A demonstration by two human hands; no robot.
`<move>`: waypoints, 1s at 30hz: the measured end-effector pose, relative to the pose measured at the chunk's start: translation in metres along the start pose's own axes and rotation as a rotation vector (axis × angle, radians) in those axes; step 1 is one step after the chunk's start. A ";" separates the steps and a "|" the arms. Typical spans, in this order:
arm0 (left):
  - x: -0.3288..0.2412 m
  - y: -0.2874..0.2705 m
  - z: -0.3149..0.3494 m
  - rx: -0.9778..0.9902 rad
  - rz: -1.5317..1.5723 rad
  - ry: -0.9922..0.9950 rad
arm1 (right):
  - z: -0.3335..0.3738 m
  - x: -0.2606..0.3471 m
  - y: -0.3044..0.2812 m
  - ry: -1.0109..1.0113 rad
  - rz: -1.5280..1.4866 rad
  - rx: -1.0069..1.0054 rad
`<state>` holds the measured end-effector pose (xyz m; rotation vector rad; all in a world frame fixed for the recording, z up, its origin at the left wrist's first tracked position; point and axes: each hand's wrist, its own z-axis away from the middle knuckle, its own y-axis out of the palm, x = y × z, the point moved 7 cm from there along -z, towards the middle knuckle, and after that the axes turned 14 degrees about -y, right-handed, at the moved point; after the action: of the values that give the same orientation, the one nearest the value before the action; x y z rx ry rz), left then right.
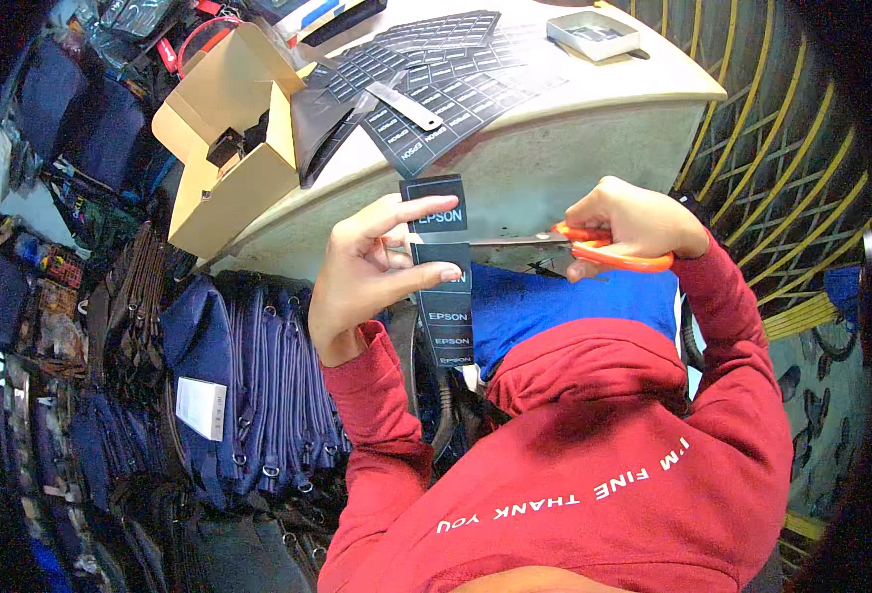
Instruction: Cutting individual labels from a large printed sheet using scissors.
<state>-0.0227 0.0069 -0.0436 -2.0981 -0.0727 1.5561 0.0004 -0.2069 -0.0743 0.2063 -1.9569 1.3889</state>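
A narrow strip of black labels with white print (446, 321) hangs upright from my left hand (352, 272), pinched between thumb and fingers at its upper part. A pale line crosses the strip between two labels, level with the scissors. My right hand (639, 219) grips orange-handled scissors (622, 259), its fingers in the loops. The scissors' blades are spread and point left; the upper blade reaches the strip's right edge at that line. Whether the blade lies in front of or behind the strip I cannot tell.
Beyond my hands stands a pale table (644, 84) with black label sheets (456, 94), a flat metal strip (404, 105) and a small white tray (594, 44). An open cardboard box (248, 193) sits at its left. Navy bags (258, 376) crowd the left side.
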 end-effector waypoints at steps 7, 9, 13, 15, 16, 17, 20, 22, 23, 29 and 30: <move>0.001 0.004 -0.006 -0.008 0.169 -0.082 | 0.008 -0.024 -0.001 0.028 -0.353 -0.357; -0.005 0.003 -0.006 -0.045 0.302 -0.036 | 0.002 -0.028 0.005 -0.066 -0.338 -0.433; -0.002 0.000 -0.009 -0.054 0.271 0.011 | -0.007 -0.035 0.014 -0.087 -0.216 -0.344; 0.000 -0.002 -0.008 -0.053 0.291 0.049 | -0.007 -0.035 0.020 -0.066 -0.351 -0.364; 0.002 -0.005 -0.007 -0.054 0.313 0.027 | -0.003 -0.047 0.025 0.009 -0.400 -0.382; 0.004 -0.005 -0.008 -0.055 0.335 0.004 | 0.000 -0.058 0.029 0.086 -0.450 -0.399; 0.004 0.002 -0.010 0.003 0.450 -0.020 | 0.004 -0.067 0.025 0.151 -0.459 -0.598; 0.003 0.013 -0.015 0.083 0.479 -0.007 | 0.007 -0.063 0.016 0.111 -0.606 -0.794; 0.006 0.021 -0.018 0.124 0.539 -0.039 | 0.003 -0.057 0.014 0.117 -0.608 -0.797; 0.012 0.051 -0.030 0.204 0.577 -0.134 | -0.025 -0.017 0.004 0.024 -0.668 -0.848; 0.014 0.054 -0.033 0.195 0.577 -0.146 | -0.028 -0.022 0.002 -0.091 -0.684 -0.896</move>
<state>-0.0021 -0.0473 -0.0733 -1.9411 0.6611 1.9428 0.0284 -0.1876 -0.0850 0.4505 -2.0960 0.0311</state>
